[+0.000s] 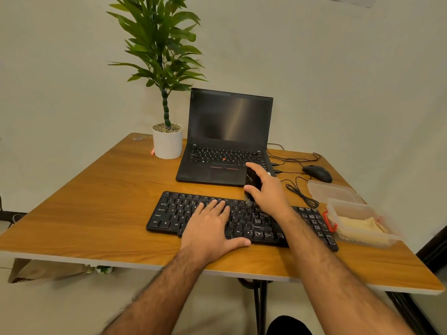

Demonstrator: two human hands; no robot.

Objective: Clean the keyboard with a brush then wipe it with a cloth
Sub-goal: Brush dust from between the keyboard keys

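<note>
Right hand (pixel 267 189) grasping black brush (pixel 252 183), bristles on keyboard (pixel 174 211); left hand (pixel 211 226) flat, released, pressing keys.

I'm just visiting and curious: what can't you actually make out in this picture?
Head view only:
- Brush: mostly wrapped by the right hand; bristles unclear.
- Keyboard middle keys: covered by the left hand and right forearm.
- Cloth: blurred behind the clear container's wall.
- Laptop key legends: too small.

1 head-worn wide-angle view looks forward and down, close above the left hand (pixel 212 228) and right hand (pixel 268 189), wall beyond them.
</note>
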